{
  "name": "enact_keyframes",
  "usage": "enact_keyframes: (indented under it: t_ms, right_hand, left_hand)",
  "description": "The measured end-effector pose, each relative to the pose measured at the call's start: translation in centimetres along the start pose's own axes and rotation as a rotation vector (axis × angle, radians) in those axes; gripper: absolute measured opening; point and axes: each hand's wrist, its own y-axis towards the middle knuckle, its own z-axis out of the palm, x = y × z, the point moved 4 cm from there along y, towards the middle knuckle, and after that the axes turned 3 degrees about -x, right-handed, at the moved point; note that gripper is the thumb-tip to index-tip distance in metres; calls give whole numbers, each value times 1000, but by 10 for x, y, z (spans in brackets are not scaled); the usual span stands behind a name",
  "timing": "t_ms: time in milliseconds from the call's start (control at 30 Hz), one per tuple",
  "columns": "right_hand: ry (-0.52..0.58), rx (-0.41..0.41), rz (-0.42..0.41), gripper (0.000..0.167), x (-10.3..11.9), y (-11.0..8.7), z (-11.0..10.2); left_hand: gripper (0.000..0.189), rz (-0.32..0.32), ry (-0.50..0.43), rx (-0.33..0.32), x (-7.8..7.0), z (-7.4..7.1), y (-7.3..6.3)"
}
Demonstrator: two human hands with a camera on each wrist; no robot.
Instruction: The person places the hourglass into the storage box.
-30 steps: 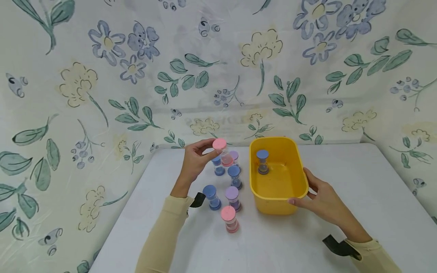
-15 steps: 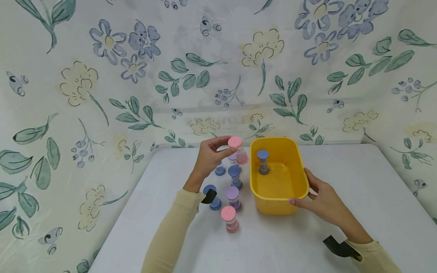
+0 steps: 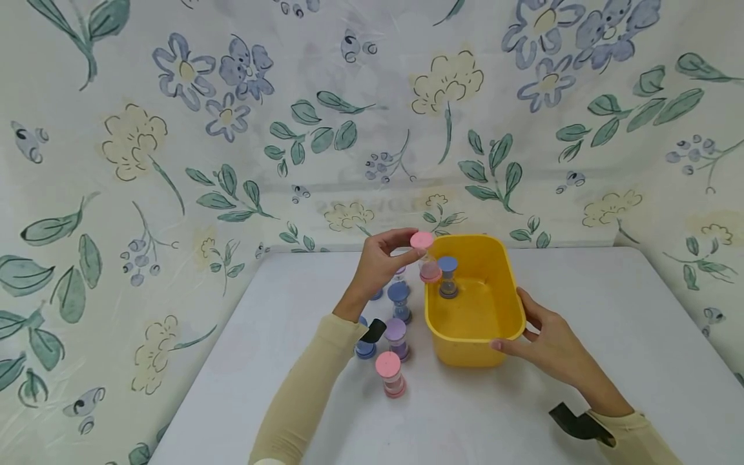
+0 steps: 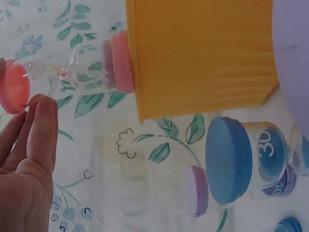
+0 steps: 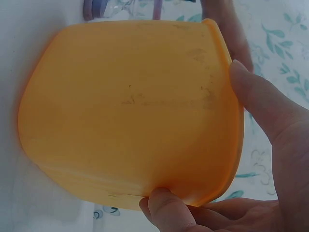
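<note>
On the white table [image 3: 465,413], one blue timer [image 3: 365,349] is partly hidden by the black strap [image 3: 373,330]; others — blue, purple, pink — are stood beside the yellow box [image 3: 473,354]. A clear timer with pink ends [image 3: 429,266] is pinched by the left hand [image 3: 380,265] at the box's left rim. The box's corner is gripped by the right hand [image 3: 546,336]. Only in the left wrist view is a "30" [image 4: 265,144] seen.

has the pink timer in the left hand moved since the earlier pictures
Yes: in the head view, the held pink timer moved rightward, from left of the yellow tub to overlapping its left rim.
</note>
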Motion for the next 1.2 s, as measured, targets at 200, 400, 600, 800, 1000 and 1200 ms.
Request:
enact_keyframes:
  t_ms: [200,400,600,800,1000,1200]
  right_hand:
    - [1,1,-2,114,3,-2,1]
    - [0,-1,5,114,3,-3,1]
    - [4,2,23,114,2,-2,2]
    - [10,-3,14,114,3,-2,2]
    - [1,-12,13,116,2,-2,3]
    - [5,-4,7,115,0,-1,2]
  left_hand:
    - [42,9,-4,29,-5,10,3]
    - [38,-41,25,86,1,24,5]
    - [37,-91,86,125,12,31,3]
    - [37,-120,146,145,19,34,2]
    - [37,-159,208,179,20,35,3]
    - [39,-178,267,218,21,35,5]
